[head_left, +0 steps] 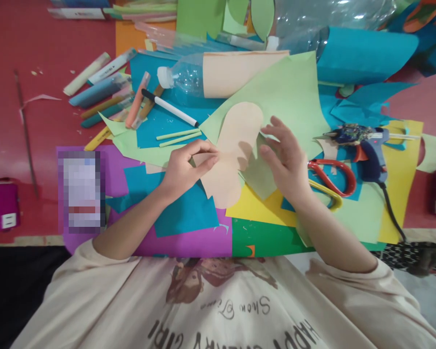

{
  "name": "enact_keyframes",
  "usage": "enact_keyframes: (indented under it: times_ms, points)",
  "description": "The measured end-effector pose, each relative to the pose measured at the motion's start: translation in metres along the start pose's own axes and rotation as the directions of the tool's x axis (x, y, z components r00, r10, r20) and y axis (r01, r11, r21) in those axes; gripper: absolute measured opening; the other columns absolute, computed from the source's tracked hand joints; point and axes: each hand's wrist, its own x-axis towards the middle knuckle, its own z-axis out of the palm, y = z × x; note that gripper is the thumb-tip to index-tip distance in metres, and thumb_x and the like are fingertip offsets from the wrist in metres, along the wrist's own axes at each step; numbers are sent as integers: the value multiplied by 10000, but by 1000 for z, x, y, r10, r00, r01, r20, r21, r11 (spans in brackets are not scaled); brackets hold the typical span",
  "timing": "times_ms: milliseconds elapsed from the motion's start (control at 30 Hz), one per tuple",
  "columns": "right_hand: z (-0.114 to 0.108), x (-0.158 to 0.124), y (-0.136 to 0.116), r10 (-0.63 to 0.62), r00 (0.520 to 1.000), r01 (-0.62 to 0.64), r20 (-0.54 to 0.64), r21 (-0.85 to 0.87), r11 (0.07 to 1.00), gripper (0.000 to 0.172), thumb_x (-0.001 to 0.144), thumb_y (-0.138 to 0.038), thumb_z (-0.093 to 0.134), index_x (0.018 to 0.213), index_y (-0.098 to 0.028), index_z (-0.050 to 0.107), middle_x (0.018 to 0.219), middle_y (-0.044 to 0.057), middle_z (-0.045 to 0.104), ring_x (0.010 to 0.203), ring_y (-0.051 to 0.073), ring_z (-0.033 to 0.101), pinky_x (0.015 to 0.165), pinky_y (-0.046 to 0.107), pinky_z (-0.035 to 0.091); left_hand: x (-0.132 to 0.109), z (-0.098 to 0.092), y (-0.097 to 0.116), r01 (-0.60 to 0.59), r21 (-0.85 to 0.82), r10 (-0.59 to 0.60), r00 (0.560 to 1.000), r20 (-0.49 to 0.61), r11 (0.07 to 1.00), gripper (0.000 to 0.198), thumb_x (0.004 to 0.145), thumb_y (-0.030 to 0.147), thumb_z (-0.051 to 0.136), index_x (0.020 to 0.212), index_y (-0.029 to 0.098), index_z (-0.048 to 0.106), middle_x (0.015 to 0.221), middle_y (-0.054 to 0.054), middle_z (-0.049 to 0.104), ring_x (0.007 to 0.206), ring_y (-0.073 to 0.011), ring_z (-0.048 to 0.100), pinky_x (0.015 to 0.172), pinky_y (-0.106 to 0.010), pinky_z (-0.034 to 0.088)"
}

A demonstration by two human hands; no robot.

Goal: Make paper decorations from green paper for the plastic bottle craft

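Observation:
A peach paper cutout [241, 123] with rounded lobes is held up over the coloured sheets in front of me. My left hand [192, 167] pinches its left side between thumb and fingertips. To the right of the cutout, my right hand [285, 157] is open, fingers spread and slightly curled, close to its edge. Whether a fingertip touches the paper I cannot tell. Behind the cutout lies a large light green sheet [287, 92]. Two thin green paper strips [178, 138] rest just beyond my left hand, near a black-capped white marker [172, 109].
A plastic bottle [187, 75] wrapped in peach paper lies beyond the cutout, and a blue-wrapped bottle [366, 51] is at back right. On the right are a glue gun [374, 150] with a cord and red-handled scissors [339, 179]. Markers [98, 94] and a blurred-out phone [82, 189] are left.

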Motion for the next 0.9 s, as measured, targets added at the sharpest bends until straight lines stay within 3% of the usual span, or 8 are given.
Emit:
enact_keyframes:
  times_ms: [67,133,300,433,567,733,800,900]
  points:
    - [-1,-2,-4,-60,997,56,-38,-96,994,191,858,-327,572,1039,-265,573,1354,95,502,1312,247,428,1029,458,405,0,1,1,31,-61,-29,999,25,998,277,796,430,638,870,164,653,894,-41,712,857,-150,663,768,-241,516]
    - [-1,-5,-11,-71,997,66,-37,-114,991,116,875,-338,551,880,-235,605,1142,98,638,1112,226,585,945,413,461,0,1,2,70,-112,-65,997,47,991,325,777,443,655,936,159,639,959,-53,706,861,-149,667,726,-229,519]
    - [4,-9,-25,91,964,-113,252,74,991,440,901,-519,431,632,-194,556,578,17,598,539,122,559,538,278,439,-1,4,6,135,-187,-128,991,47,973,432,715,462,707,1013,171,591,1107,-70,665,828,-139,672,604,-192,491]
    - [7,-9,-26,174,932,-227,317,138,964,366,790,-543,591,691,-191,569,586,-10,575,493,93,487,443,238,364,-2,7,3,235,-319,-219,972,85,918,563,693,568,693,1098,194,580,907,-46,700,733,-151,671,569,-215,493]
    - [10,-7,-24,194,955,-249,225,246,937,328,788,-514,602,689,-204,563,579,-16,573,494,99,496,432,233,372,-3,11,2,325,-480,-196,934,299,815,572,699,650,638,1000,164,647,933,-72,717,862,-207,681,724,-288,546]
    - [-3,-2,-28,122,944,-143,308,46,989,278,843,-445,550,738,-196,616,613,1,598,528,111,540,479,247,424,-11,12,8,440,-312,-336,880,335,842,491,714,609,644,840,137,696,847,-62,734,898,-245,670,745,-312,538]
    - [-24,-3,-29,123,972,-95,202,-143,985,216,850,-396,549,833,-206,651,752,38,665,625,138,598,553,275,468,-13,13,9,455,-326,-376,884,279,828,486,716,603,638,824,134,704,849,-66,738,911,-252,670,758,-319,534]
    - [-72,-11,-22,63,963,-179,-262,-446,877,138,815,-329,581,790,-215,653,808,94,680,694,181,612,604,336,480,-14,14,8,493,-435,-385,867,317,753,456,692,560,674,837,130,716,849,-73,744,903,-249,680,777,-323,532]
